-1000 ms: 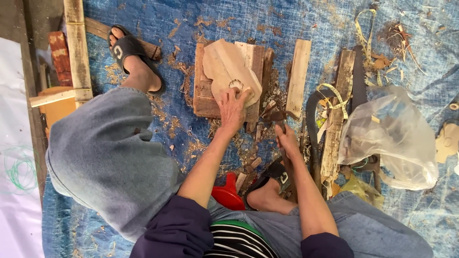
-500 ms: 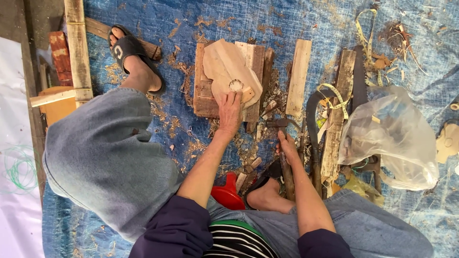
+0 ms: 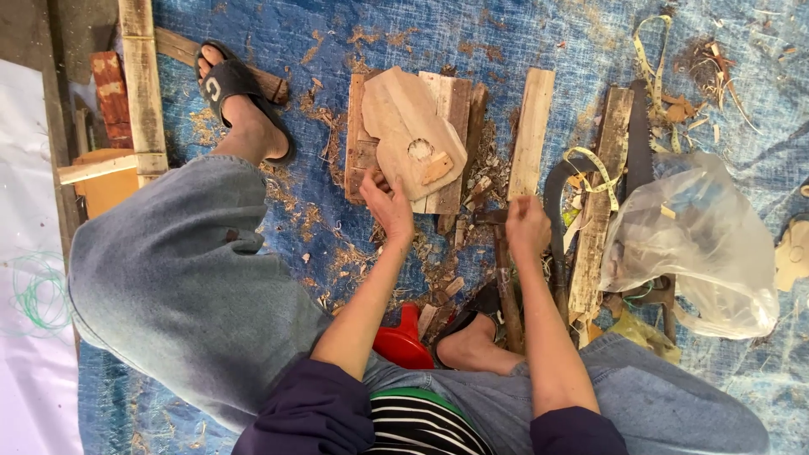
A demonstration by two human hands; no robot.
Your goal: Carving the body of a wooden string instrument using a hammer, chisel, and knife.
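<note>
Ahead of the left hand [image 3: 389, 206] fingers, the carved wooden piece [image 3: 413, 135] on its stacked boards [image 3: 447, 109] blocks the way. Between both hands lies a narrow strip of chip-strewn blue tarp [image 3: 320, 50]. Past the right hand [image 3: 527, 226] fingers stands a plank [image 3: 531, 126]; to their right, a curved dark blade [image 3: 556, 194], measuring tape [image 3: 594, 168] and plastic bag [image 3: 699, 244] crowd the floor.

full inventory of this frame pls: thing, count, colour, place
carved wood piece: 1, pale tan, on the block
wood block: 1, brown, centre of tarp
tarp: 1, blue, covering the ground
plank: 1, pale, right of block
hammer: 1, dark, by right hand
tape measure: 1, yellow, right of plank
plastic bag: 1, clear, far right
red object: 1, between the legs
sandals: 2, black, on feet
left hand: at carved piece's lower edge
right hand: over hammer head
</note>
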